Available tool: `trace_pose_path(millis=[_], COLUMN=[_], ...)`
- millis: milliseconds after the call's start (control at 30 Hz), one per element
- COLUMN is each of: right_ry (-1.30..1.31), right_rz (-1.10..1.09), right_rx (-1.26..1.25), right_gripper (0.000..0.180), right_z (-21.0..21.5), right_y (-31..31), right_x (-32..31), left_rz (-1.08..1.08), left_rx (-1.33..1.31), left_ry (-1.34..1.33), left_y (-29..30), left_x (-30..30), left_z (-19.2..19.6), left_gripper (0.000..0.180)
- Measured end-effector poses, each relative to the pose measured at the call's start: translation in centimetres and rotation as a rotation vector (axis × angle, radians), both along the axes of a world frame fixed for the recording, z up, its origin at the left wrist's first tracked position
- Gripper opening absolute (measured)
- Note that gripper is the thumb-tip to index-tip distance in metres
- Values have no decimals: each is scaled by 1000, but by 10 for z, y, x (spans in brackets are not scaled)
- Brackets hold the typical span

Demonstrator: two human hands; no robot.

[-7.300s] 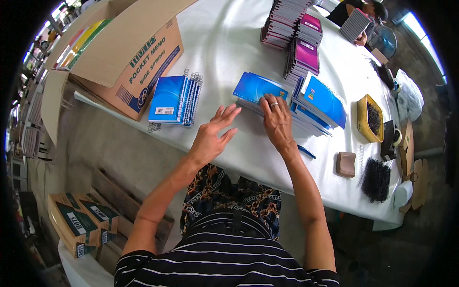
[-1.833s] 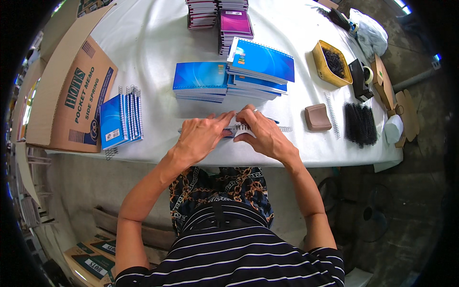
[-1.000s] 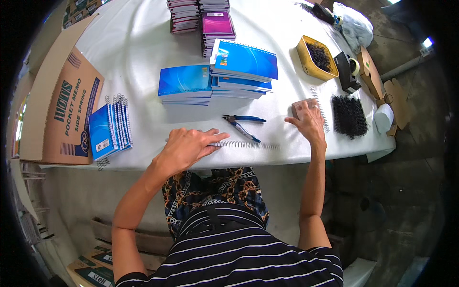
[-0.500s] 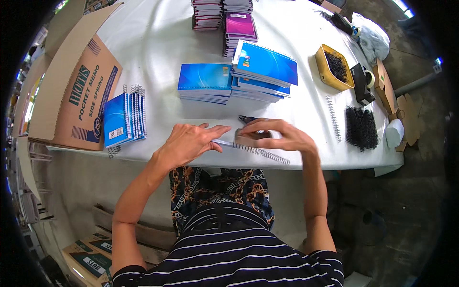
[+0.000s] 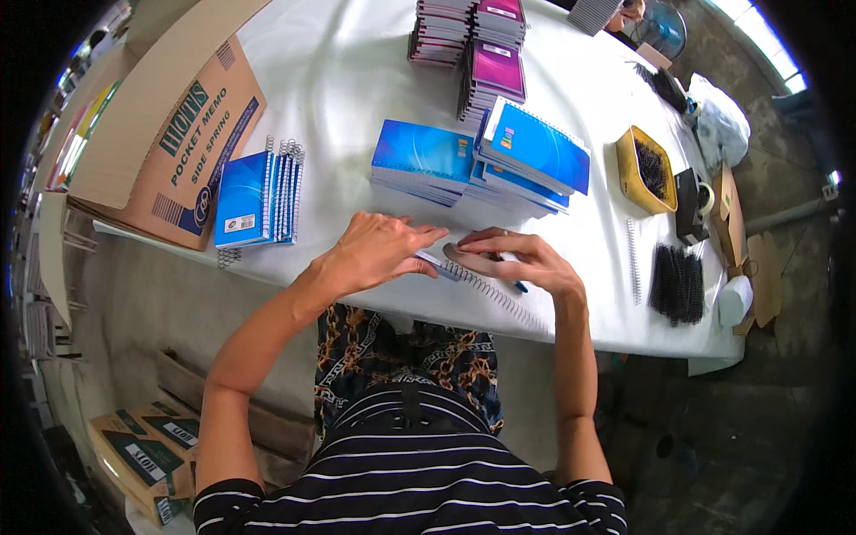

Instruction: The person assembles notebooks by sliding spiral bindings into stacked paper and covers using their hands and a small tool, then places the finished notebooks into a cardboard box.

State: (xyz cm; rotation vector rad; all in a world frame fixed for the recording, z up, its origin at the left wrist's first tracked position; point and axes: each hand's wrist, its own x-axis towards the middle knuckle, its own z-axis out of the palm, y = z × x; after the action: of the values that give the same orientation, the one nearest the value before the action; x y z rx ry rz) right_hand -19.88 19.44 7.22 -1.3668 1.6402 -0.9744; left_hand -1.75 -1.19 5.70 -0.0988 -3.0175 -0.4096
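Note:
My left hand [image 5: 379, 253] is closed on a thin notebook [image 5: 438, 265], thumb on the near side and fingers over the far side. From the notebook's edge a wire spiral coil [image 5: 496, 296] runs down to the right, its far end blurred. My right hand [image 5: 533, 264] has its fingers curled at the coil where it meets the notebook. Something greyish shows at those fingertips, too unclear to name. Under the right hand pokes a small dark blue tip [image 5: 522, 287]; the rest of it is hidden.
Blue notebooks [image 5: 422, 148] stand in stacks beyond my hands, purple ones [image 5: 497, 67] behind. Coil-bound notebooks [image 5: 242, 201] lean by a carton [image 5: 201, 147] at left. At right are a yellow tub [image 5: 635, 183], a loose coil [image 5: 634, 259], black coils [image 5: 677, 283] and a tape dispenser [image 5: 688, 209].
The whole view has shifted, so the table's things sit farther right. Both hands stay at the notebook and coil. The dark pliers seen beyond my right hand are now mostly hidden.

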Motion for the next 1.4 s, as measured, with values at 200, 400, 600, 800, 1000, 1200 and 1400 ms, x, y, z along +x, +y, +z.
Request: trace_pose_path(millis=[200,400,600,800,1000,1200,1400], right_ry=[-200,10,-134,-274,-188,-393,-240], right_rz=[11,-63,-31,64,42,103,74], right_rx=[-105,74,22,-122,-8,-247,-118], right_gripper=[54,59,55,51,55,61,61], right_z=[-10,0,-1,-3,3,-11,-7], right_y=[-3,-19,-18,-17,-29,-29,-35], right_x=[-4,0,-1,-6,1,-5,-5], left_rz=[87,131,216,281,363,339,270], left_rx=[43,139,358,571,886,1042,948], left_ry=[-49,79,139,221,267,309,368], left_y=[-2,-6,-1,1,2,-1,-4], left_x=[-1,0,1,5,6,7,6], left_z=[7,-4,-16,-17,-38,-48,-52], left_gripper=[64,73,84,102,109,103,97])
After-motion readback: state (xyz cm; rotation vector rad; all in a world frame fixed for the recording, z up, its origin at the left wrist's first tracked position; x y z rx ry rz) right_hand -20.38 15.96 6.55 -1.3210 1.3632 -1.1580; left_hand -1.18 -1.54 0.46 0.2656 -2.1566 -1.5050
